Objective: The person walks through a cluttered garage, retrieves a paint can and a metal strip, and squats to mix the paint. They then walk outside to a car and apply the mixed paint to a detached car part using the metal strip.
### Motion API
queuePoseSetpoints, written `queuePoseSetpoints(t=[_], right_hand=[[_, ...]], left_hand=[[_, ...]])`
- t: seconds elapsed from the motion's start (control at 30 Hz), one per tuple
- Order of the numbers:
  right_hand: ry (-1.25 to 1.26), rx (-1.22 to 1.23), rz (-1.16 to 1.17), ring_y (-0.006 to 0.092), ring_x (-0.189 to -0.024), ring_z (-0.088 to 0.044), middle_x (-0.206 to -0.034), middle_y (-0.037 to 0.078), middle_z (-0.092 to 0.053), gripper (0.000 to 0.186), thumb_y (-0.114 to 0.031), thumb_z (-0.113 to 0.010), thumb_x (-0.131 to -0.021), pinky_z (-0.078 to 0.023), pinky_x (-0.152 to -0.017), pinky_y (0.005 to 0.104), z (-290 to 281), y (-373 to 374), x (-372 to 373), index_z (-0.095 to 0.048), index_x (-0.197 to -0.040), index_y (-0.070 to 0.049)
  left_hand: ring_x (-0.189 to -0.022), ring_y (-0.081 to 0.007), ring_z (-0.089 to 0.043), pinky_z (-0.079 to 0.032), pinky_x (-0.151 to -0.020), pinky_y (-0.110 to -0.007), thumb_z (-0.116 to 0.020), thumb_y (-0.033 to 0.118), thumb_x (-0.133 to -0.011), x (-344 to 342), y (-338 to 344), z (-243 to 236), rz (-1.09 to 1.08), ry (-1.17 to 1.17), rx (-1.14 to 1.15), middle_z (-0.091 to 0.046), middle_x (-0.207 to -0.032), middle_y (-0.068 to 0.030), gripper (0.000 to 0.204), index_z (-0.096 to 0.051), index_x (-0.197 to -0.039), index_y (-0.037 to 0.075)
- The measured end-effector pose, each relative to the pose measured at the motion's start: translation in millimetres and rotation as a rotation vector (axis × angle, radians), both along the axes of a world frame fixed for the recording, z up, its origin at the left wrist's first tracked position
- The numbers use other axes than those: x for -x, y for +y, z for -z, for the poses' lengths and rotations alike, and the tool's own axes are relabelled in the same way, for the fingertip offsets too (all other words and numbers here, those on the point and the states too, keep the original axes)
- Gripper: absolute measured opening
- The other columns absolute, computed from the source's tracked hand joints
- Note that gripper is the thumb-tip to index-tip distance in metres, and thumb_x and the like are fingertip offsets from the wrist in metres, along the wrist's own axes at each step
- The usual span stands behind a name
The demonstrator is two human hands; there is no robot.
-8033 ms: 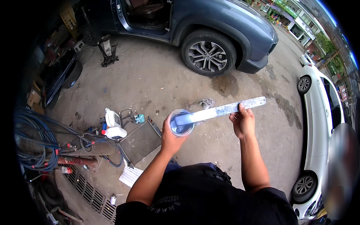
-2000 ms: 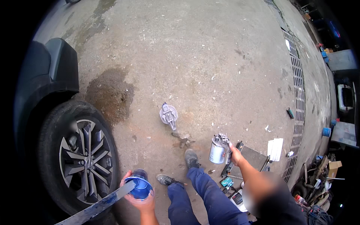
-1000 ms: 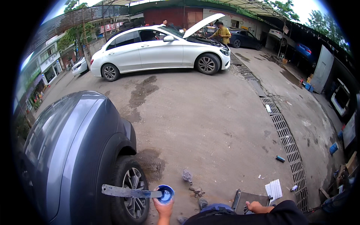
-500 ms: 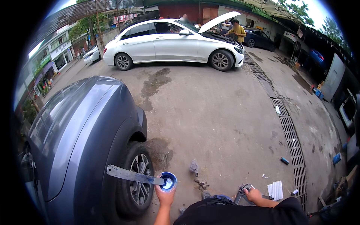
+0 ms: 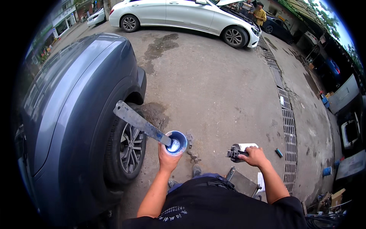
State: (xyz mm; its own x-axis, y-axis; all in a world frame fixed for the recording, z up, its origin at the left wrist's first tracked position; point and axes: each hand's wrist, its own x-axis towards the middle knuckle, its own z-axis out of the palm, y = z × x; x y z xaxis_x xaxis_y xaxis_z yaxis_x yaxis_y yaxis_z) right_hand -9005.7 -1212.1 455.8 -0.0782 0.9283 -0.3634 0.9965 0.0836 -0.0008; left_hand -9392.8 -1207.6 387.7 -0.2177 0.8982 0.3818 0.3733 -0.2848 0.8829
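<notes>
My left hand [image 5: 168, 159] is wrapped round a cup of blue paint [image 5: 181, 138], its open mouth facing up. A long, paint-stained metal stirring strip [image 5: 138, 121] stands in the cup and slants out over its rim toward the car wheel. My right hand [image 5: 254, 156] is closed round a dark spray gun [image 5: 235, 153], held out in front of me, apart from the cup. A pale part shows behind its grip; I cannot make out its details. Below that hand is a small metal stand [image 5: 244, 182] with a flat top.
A grey car [image 5: 82, 95] with its front wheel [image 5: 129, 147] stands close on my left. Ahead is a white car [image 5: 187, 17] with its hood up, a person in yellow [image 5: 260, 15] beside it. A drain grate [image 5: 289, 152] runs along the right, near a blue can [image 5: 326, 171].
My right hand has lifted the spray gun up and forward, off the stand. The left hand has raised the cup, and the strip leans more steeply. The view has tilted down.
</notes>
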Motion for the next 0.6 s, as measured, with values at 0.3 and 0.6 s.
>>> queuePoseSetpoints(t=[0.3, 0.6], right_hand=[[0.201, -0.390, -0.522, 0.0290, -0.075, -0.054, -0.075, 0.010, -0.055, 0.067, -0.068, -0.067, -0.066, -0.041, -0.074, 0.0371, -199, 47, 63, -0.058, -0.082, -0.003], [0.394, -0.505, -0.786, 0.0247, -0.060, -0.053, -0.067, 0.009, -0.051, 0.072, -0.074, -0.063, -0.067, -0.042, -0.058, 0.0340, -240, 67, 118, -0.054, -0.075, -0.003]], left_hand=[[-0.108, -0.0367, -0.051, -0.043, -0.093, -0.044, -0.080, 0.013, -0.064, -21, -7, -6, 0.029, -0.009, -0.022, -0.052, -0.114, -0.0183, 0.065, -0.047, -0.119, 0.001], [-0.114, -0.0378, -0.048, -0.040, -0.098, -0.043, -0.082, 0.019, -0.064, -32, -24, 14, 0.070, 0.002, 0.090, -0.049, -0.120, -0.0204, 0.078, -0.041, -0.126, -0.002]])
